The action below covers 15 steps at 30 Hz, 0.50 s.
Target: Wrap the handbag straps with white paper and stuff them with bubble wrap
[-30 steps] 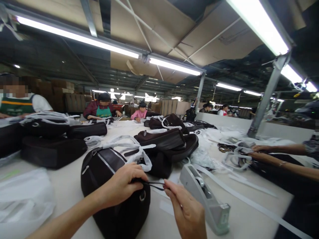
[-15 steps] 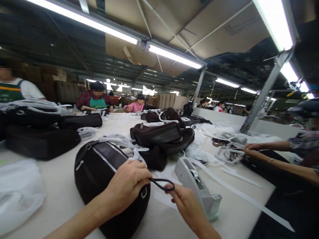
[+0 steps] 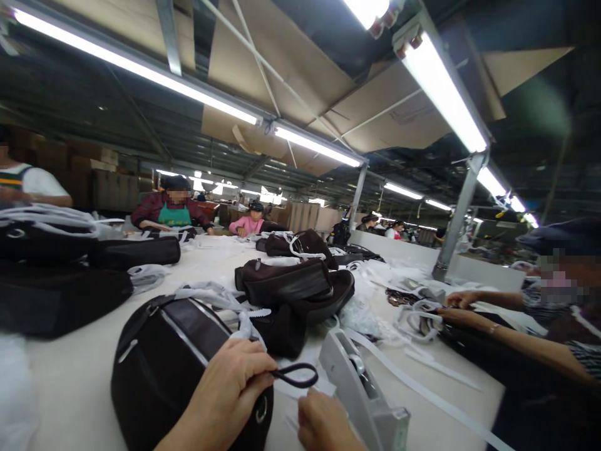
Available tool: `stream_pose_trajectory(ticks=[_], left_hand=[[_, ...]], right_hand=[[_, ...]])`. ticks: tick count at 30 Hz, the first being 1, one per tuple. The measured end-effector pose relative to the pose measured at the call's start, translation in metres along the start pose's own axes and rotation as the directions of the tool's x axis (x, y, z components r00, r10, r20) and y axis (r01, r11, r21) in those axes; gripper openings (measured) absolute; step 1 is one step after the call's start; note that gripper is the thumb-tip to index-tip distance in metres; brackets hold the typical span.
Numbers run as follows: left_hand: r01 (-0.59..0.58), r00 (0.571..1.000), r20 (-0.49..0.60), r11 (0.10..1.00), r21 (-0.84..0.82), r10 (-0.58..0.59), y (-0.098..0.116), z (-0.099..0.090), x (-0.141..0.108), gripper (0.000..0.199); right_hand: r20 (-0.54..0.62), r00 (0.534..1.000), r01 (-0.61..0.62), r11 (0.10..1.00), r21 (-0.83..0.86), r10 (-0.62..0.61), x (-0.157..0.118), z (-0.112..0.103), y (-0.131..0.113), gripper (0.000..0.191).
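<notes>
Head view: left hand (image 3: 232, 383) pinches a loop (image 3: 315, 378), apparently so it juts clear of the bag (image 3: 154, 369) beside that hand; right hand (image 3: 323, 421) curls nearby, grip unclear.

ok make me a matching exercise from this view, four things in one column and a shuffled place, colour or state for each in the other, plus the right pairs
Things
1. left hand
2. tape dispenser
3. right hand
4. nearest bag

Places, colours, states
A. fingers curled, just below the dark loop in the picture
B. dark, partly hidden behind a forearm and hand
C. pinching the dark loop
D. grey, to the right of the nearest bag in the picture

Right pairs
1-C, 2-D, 3-A, 4-B
</notes>
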<state>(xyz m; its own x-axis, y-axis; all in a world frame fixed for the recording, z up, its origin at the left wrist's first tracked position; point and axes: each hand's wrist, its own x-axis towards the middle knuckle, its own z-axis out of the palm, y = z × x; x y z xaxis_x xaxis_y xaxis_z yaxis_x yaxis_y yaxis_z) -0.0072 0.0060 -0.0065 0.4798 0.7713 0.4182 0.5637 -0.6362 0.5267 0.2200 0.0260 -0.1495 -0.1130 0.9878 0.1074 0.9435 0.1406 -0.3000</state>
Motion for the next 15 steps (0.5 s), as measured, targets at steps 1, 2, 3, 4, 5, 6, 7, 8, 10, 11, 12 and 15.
stream_pose_trajectory(ticks=[1, 2, 3, 4, 5, 6, 7, 8, 10, 11, 12, 15], left_hand=[[-0.019, 1.0, -0.002, 1.0, -0.005, 0.019, 0.0, 0.0, -0.001, 0.018], [-0.04, 0.999, -0.002, 0.999, -0.008, 0.04, -0.001, -0.001, -0.001, 0.019], [-0.06, 0.998, -0.007, 0.998, -0.008, 0.06, -0.001, -0.001, -0.002, 0.019], [-0.076, 0.997, -0.012, 0.997, -0.003, 0.076, -0.001, -0.001, -0.003, 0.021], [-0.084, 0.996, -0.017, 0.996, 0.005, 0.084, -0.001, -0.001, -0.003, 0.022], [-0.086, 0.996, -0.021, 0.996, 0.015, 0.086, 0.0, -0.001, -0.003, 0.022], [-0.082, 0.996, -0.025, 0.996, 0.027, 0.083, 0.0, -0.001, -0.003, 0.023], [-0.075, 0.997, -0.027, 0.996, 0.039, 0.076, 0.0, -0.001, -0.003, 0.023], [-0.058, 0.998, -0.02, 0.997, 0.06, 0.059, 0.001, -0.001, -0.002, 0.024], [-0.062, 0.998, -0.016, 0.996, 0.067, 0.063, 0.001, -0.001, -0.002, 0.024], [-0.077, 0.997, -0.013, 0.994, 0.072, 0.078, 0.0, -0.001, -0.001, 0.025], [-0.167, 0.984, -0.041, 0.983, 0.074, 0.171, -0.009, 0.003, 0.0, 0.025]], right_hand=[[-0.028, 0.999, 0.032, 0.999, 0.025, -0.031, -0.001, -0.003, 0.001, 0.021], [-0.055, 0.997, 0.06, 0.997, 0.043, -0.058, -0.003, -0.007, 0.002, 0.02], [-0.081, 0.994, 0.083, 0.993, 0.087, -0.076, -0.005, -0.012, 0.004, 0.018], [-0.103, 0.991, 0.104, 0.978, 0.179, -0.087, -0.008, -0.019, 0.005, 0.014], [-0.123, 0.988, 0.128, 0.942, 0.311, -0.094, -0.012, -0.028, 0.007, 0.008], [-0.145, 0.984, 0.157, 0.877, 0.455, -0.101, -0.016, -0.04, 0.008, 0.006], [-0.176, 0.979, 0.189, 0.79, 0.583, -0.104, -0.02, -0.052, 0.008, 0.013], [-0.217, 0.971, 0.223, 0.702, 0.676, -0.099, -0.025, -0.065, 0.007, 0.02], [-0.314, 0.945, 0.303, 0.621, 0.723, -0.096, -0.033, -0.09, 0.0, 0.029], [-0.363, 0.925, 0.352, 0.621, 0.7, -0.114, -0.036, -0.099, -0.005, 0.03], [-0.41, 0.901, 0.405, 0.622, 0.671, -0.145, -0.037, -0.105, -0.012, 0.033], [-0.536, 0.806, 0.553, 0.641, 0.532, -0.251, -0.034, -0.107, -0.033, 0.055]])
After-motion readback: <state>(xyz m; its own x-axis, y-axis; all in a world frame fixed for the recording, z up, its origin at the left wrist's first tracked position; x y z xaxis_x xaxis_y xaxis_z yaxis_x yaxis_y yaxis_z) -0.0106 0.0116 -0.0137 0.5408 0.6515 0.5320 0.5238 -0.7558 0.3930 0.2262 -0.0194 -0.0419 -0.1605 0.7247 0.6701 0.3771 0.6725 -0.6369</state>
